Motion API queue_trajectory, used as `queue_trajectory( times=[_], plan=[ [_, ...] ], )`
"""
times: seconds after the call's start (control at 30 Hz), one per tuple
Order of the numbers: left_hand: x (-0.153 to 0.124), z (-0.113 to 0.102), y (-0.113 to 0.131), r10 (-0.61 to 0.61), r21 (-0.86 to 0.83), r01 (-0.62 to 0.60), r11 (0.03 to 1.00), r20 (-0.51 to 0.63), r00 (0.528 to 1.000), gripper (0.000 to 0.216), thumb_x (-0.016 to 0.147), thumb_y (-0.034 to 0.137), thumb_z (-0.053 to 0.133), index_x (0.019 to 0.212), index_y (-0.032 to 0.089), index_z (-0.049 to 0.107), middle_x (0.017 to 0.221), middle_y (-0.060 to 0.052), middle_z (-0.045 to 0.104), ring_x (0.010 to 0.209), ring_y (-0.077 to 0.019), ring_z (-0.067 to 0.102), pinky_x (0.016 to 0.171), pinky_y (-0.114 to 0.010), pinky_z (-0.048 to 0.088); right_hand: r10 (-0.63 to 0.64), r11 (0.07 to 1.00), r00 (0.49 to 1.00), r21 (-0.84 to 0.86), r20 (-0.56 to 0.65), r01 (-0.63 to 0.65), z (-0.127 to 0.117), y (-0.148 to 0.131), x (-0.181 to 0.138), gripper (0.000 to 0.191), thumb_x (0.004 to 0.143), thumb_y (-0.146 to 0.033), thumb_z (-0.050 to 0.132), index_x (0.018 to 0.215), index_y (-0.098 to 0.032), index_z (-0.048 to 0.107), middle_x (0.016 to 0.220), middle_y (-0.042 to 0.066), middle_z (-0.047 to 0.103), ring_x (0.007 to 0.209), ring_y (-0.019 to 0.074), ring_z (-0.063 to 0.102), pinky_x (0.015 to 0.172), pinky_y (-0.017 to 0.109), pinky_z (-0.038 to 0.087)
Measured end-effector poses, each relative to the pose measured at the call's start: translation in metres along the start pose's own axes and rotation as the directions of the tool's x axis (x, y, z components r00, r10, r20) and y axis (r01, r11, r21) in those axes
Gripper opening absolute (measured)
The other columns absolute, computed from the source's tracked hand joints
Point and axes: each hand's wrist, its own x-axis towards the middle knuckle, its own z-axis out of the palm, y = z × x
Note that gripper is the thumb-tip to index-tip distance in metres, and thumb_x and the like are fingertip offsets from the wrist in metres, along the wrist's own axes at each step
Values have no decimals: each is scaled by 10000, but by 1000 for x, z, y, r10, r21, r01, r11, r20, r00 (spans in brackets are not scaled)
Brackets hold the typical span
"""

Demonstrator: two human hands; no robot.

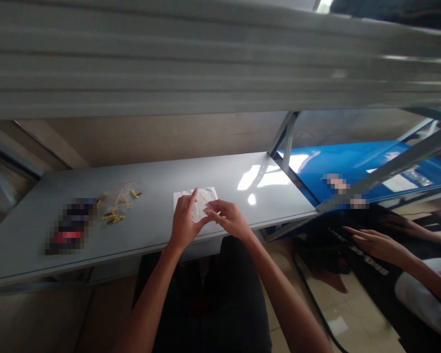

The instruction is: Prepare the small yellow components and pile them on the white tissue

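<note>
A thin white sheet (205,194), like a folded tissue or cloth, lies on the grey table under my hands. Over its left part is my left hand (183,220), with one finger raised and the thumb stretched apart toward the right. My right hand (231,219) is bent over the sheet's right edge, its fingers drawn together near the left thumb. Whatever is between the right fingertips is too small or hidden to make out. To the left, a clear plastic bag (122,193) lies beside several small yellow-and-dark pieces (113,217).
A blurred-out dark and red object (71,226) rests on the left of the grey table (154,235). A low ribbed metal shelf (206,63) hangs above. Right of a metal post (288,139) is a blue table (316,166), where another person's hand (380,245) shows.
</note>
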Motion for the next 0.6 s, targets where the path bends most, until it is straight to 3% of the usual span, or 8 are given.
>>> queue_trajectory(
  times=[0.07, 0.13, 0.2, 0.27, 0.33, 0.4, 0.5, 0.6],
  plan=[
    [1, 9, 5, 5, -71, -1, 997, 60, 998, 979, 824, 540, 810, 1620, 285, 301, 1245, -121, 623, 1101, -276, 601, 971, -435, 514, 48, 994, 996, 105, -74, -40, 0, 3, 0, 404, 866, -537, 738, 1020, -163, 741, 887, 92, 791, 722, 204, 731, 579, 293, 548],
    [-1, 5, -3, -51, -140, 61, 988, 71, 996, 976, 828, 490, 823, 1619, 286, 289, 1259, -113, 637, 1060, -248, 631, 917, -396, 531, 63, 985, 987, 166, -145, -38, -9, 7, 3, 382, 845, -522, 753, 966, -160, 732, 803, 80, 778, 660, 193, 717, 534, 282, 526],
    [-5, -12, -20, -143, -158, 145, 977, 23, 989, 814, 872, 412, 783, 1566, 267, 383, 1227, -97, 667, 1004, -219, 655, 831, -346, 535, 51, 984, 979, 176, -197, -16, -26, 12, 7, 360, 824, -497, 772, 940, -159, 732, 784, 77, 775, 636, 181, 705, 516, 272, 506],
    [-10, -33, -38, -212, -75, 207, 976, -62, 975, 535, 903, 347, 717, 1404, 229, 570, 1163, -87, 686, 964, -211, 655, 792, -332, 524, 52, 983, 970, 183, -236, -9, -46, 16, 11, 358, 809, -485, 781, 936, -154, 734, 776, 77, 775, 622, 171, 694, 508, 264, 492],
    [-15, -49, -49, -234, 5, 235, 972, -61, 970, 317, 904, 323, 671, 1197, 205, 690, 1081, -74, 701, 904, -204, 654, 751, -327, 514, 67, 983, 962, 182, -264, -18, -62, 20, 15, 368, 787, -483, 796, 934, -151, 736, 749, 70, 769, 605, 160, 681, 504, 256, 483],
    [-17, -54, -48, -274, -21, 274, 962, -35, 961, 231, 912, 331, 643, 1085, 198, 719, 1011, -63, 718, 858, -191, 662, 744, -324, 521, 83, 981, 962, 192, -260, -32, -69, 21, 19, 378, 776, -488, 804, 938, -154, 734, 738, 63, 766, 626, 165, 695, 516, 252, 492],
    [-12, -39, -31, -382, -267, 387, 883, 70, 921, 357, 899, 402, 688, 1191, 196, 676, 1131, -98, 730, 954, -204, 710, 787, -326, 568, 95, 962, 976, 270, -194, -40, -55, 12, 26, 385, 785, -494, 801, 966, -164, 719, 780, 63, 773, 700, 190, 738, 544, 255, 520],
    [1, -18, -15, -470, -549, 494, 674, 196, 860, 654, 837, 482, 772, 1381, 202, 541, 1316, -162, 671, 1078, -257, 740, 834, -361, 608, 109, 930, 985, 363, -137, -53, -25, 1, 36, 388, 780, -506, 803, 953, -175, 695, 808, 55, 773, 644, 167, 717, 493, 230, 477]
  ],
)
